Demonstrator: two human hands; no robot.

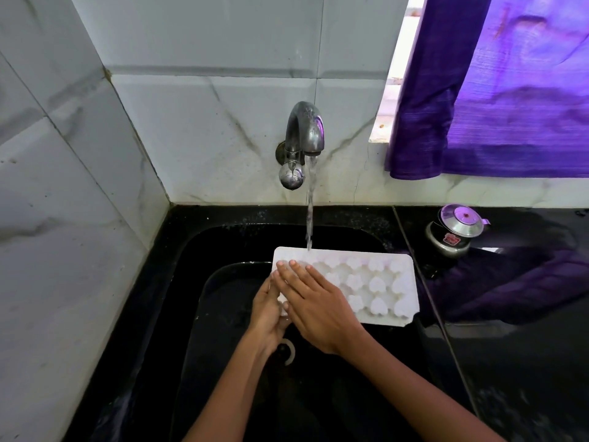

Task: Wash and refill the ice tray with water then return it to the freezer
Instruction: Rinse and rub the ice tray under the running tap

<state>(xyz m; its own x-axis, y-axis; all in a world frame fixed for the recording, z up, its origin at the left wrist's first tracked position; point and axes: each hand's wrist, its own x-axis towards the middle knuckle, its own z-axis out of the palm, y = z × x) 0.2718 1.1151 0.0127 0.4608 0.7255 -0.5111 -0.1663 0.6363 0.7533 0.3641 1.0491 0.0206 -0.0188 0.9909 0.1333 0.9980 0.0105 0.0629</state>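
Ice tray (376,282), white with heart-shaped cells, is held over the black sink (197,314) under the running tap. Around it, from large to small: grey-veined wall tiles (191,122) fill the upper view and left side; a purple curtain (510,90) hangs over the window at upper right; the black countertop (526,362) runs right of the basin. The steel tap (304,135) juts from the wall, and its water stream (309,212) lands on the tray's far edge. The right hand (314,311) lies flat on the tray's left part, fingers straight and pressing on the cells. The left hand (267,314) grips the tray's left end, thumb on top, fingers hidden underneath. A small steel pot (452,232) with a lid stands on the counter, right of the tray and apart from it.
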